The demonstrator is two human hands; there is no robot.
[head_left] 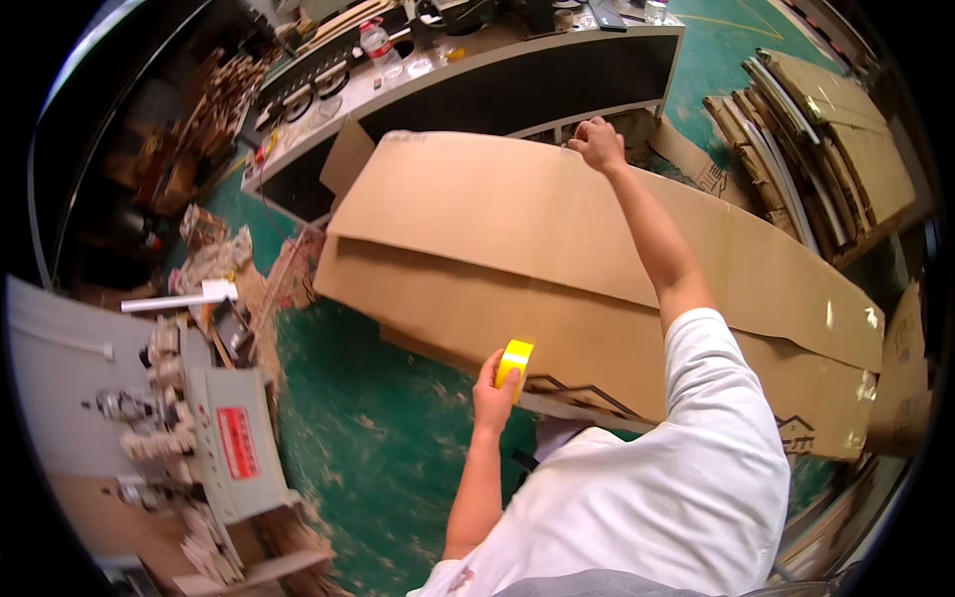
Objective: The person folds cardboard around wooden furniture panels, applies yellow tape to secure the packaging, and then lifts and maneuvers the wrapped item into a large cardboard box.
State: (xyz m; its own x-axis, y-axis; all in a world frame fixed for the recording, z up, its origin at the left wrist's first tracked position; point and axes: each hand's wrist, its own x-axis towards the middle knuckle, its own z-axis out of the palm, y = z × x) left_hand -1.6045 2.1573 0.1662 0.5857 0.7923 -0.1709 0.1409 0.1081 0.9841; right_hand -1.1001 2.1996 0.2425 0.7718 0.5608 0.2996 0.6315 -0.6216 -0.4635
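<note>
A long brown cardboard box [468, 204] lies before me, with one top flap overlapping the panel nearer to me. My left hand [489, 398] grips a roll of yellow tape [514, 364] at the box's near edge. Stretched across the top, my right arm reaches the far edge. There my right hand [599, 144] is closed, its fingers curled and bent downward; whatever they pinch is too small to make out. Shiny patches of clear tape show at the box's right end.
Beyond the box stands a long workbench [517, 85] carrying a bottle [376, 42] and tools. Flattened cardboard stacks [846, 139] lean at the right. A grey machine [234, 438] stands at the left, near scraps [214, 259] on the green floor [368, 448].
</note>
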